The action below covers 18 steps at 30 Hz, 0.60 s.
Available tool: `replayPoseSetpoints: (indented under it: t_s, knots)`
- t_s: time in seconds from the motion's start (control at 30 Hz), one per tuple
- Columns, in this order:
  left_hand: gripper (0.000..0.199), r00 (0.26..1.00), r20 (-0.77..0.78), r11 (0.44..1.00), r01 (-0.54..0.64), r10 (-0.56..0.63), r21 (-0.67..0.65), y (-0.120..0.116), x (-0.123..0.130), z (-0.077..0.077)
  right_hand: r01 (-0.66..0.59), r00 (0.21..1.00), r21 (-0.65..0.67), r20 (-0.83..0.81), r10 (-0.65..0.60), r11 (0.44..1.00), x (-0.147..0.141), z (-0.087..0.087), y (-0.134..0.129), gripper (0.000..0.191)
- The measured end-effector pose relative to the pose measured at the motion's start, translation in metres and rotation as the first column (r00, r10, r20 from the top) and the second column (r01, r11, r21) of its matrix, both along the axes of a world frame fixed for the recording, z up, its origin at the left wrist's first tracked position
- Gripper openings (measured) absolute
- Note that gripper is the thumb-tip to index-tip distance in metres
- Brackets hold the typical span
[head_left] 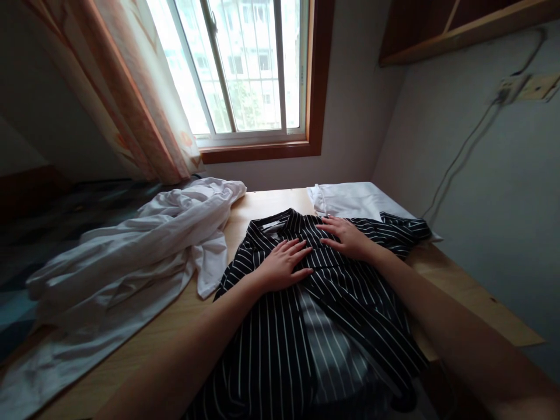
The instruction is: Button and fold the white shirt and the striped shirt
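A black shirt with white stripes [275, 344] lies spread on a light wooden table, its collar toward the window. My left hand [284, 265] rests flat on the shirt just below the collar, fingers spread and pointing right. To the right of the collar, my right hand [345, 236] lies on the striped cloth with its fingers apart, pointing left. Neither hand grips the fabric. One sleeve runs diagonally across the lower right of the shirt, and the grey inner side shows beside it.
Crumpled white cloth [131, 262] covers the left of the wooden table [472, 291]. A flatter white cloth [359, 197] lies at the back right. Beyond are a window [249, 76], a curtain [131, 87], a shelf [464, 32] and a wall socket with a cable [511, 87].
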<state>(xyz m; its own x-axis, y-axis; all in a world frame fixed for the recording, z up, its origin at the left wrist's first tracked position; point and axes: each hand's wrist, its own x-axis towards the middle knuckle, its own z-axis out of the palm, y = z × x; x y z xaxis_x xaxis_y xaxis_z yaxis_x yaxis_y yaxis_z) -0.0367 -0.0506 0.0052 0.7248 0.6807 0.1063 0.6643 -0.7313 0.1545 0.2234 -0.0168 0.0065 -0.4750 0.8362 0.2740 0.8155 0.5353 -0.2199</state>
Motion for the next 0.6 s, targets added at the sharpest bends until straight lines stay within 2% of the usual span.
replayPoseSetpoints:
  t_s: [0.1,0.23,0.33,0.43,0.5,0.6]
  knots:
    - [0.062,1.0,0.022,1.0,0.004,-0.004,0.013,-0.001,0.002,-0.001,-0.078,0.997,-0.023,-0.004,0.078,0.997,-0.017,-0.007,-0.003,0.048]
    - [0.048,0.992,0.126,0.995,-0.027,0.014,0.1,0.008,-0.005,0.007,-0.058,0.996,-0.088,0.061,0.064,0.994,-0.03,-0.019,-0.005,0.047]
    - [0.031,0.969,0.217,0.96,-0.165,0.116,0.226,0.024,-0.027,0.018,-0.064,0.996,-0.088,0.063,0.07,0.994,-0.029,-0.021,-0.004,0.048]
    - [0.025,0.945,0.222,0.92,-0.296,0.241,0.258,0.041,-0.056,0.021,-0.068,0.996,-0.086,0.055,0.073,0.994,-0.028,-0.018,-0.005,0.049]
    - [0.026,0.937,0.211,0.915,-0.325,0.278,0.241,0.049,-0.07,0.017,-0.067,0.996,-0.087,0.058,0.072,0.994,-0.028,-0.017,-0.005,0.049]
    - [0.026,0.951,0.165,0.923,-0.297,0.262,0.246,0.053,-0.077,0.01,-0.064,0.995,-0.088,0.065,0.07,0.994,-0.029,-0.015,-0.006,0.049]
